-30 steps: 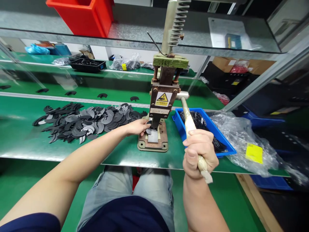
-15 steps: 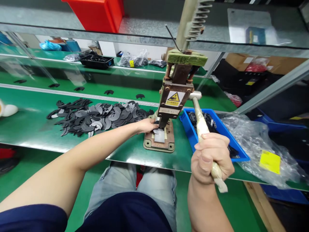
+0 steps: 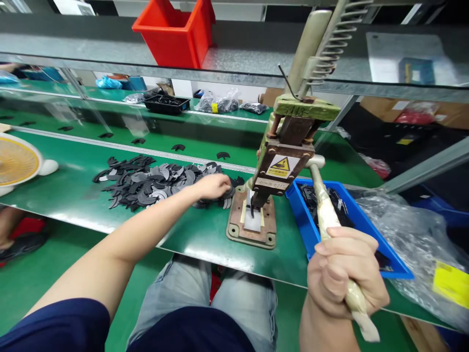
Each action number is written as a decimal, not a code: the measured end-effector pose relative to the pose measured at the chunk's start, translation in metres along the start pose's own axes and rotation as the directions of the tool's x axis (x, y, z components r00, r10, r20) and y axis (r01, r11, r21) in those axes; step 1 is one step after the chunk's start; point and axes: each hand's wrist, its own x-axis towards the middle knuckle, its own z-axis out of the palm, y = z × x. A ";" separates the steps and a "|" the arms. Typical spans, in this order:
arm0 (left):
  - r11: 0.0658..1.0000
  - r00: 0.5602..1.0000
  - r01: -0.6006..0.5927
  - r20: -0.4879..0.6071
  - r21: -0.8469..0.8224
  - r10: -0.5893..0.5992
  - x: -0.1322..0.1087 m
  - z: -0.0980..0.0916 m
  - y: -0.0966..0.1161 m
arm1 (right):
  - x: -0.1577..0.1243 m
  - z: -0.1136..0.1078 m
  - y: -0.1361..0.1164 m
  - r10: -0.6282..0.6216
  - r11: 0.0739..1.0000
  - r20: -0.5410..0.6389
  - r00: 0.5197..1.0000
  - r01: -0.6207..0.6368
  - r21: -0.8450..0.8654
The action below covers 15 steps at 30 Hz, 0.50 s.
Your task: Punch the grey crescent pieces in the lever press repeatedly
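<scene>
My right hand (image 3: 348, 274) is wrapped around the press lever (image 3: 324, 205), whose grip is covered in pale tape. Beside the press, my left hand (image 3: 214, 187) is at the right end of a heap of dark curved flat pieces (image 3: 146, 183). Its fingers are curled; whatever is in them is hidden. The hand press (image 3: 280, 166) has a warning label and stands on a rusty base plate (image 3: 238, 230). A small dark strip (image 3: 252, 211) shows on the metal plate (image 3: 252, 224) under the ram.
To the right are a blue tray (image 3: 395, 266) of black parts and a clear plastic bag (image 3: 414, 230). A fan (image 3: 18, 159) sits at the left. Curved pieces (image 3: 178, 147) lie spaced along the strip behind. A red bin (image 3: 174, 36) stands on the shelf above.
My left hand has moved left from under the press ram to the heap. My right hand still grips the lever. The view has shifted, showing more of the fan.
</scene>
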 end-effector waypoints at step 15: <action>0.991 0.989 0.131 0.067 -0.007 -0.131 0.117 0.033 -0.006 | 0.000 0.005 -0.001 -0.020 1.000 -0.028 0.999 0.020 0.004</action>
